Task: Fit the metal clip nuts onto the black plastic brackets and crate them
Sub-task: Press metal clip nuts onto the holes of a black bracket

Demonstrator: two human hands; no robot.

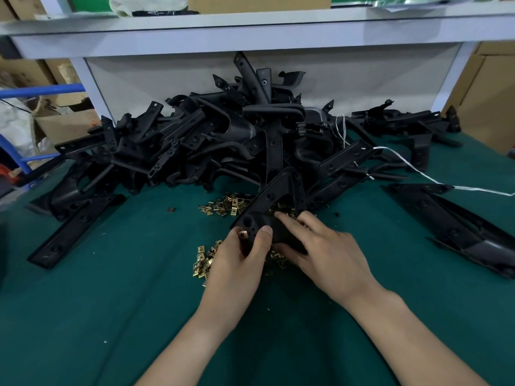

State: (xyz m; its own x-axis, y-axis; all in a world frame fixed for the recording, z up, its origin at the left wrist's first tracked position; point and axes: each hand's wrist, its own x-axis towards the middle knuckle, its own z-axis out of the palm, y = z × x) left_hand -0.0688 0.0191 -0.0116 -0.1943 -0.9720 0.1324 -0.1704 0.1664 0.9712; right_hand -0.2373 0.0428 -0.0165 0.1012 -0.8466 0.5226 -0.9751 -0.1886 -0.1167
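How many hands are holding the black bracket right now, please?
2. The left hand grips the bracket at its near end, beside a clip nut; the right hand holds its right side.

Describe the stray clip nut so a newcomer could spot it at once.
Start at the heap of black brackets at the back of the green table. In front of it lie scattered brass clip nuts; look left of them. The stray clip nut sits alone on bare cloth, while the others lie bunched.

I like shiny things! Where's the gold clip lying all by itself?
In the head view, the lone clip lies on the green mat, just left of the clip heap.
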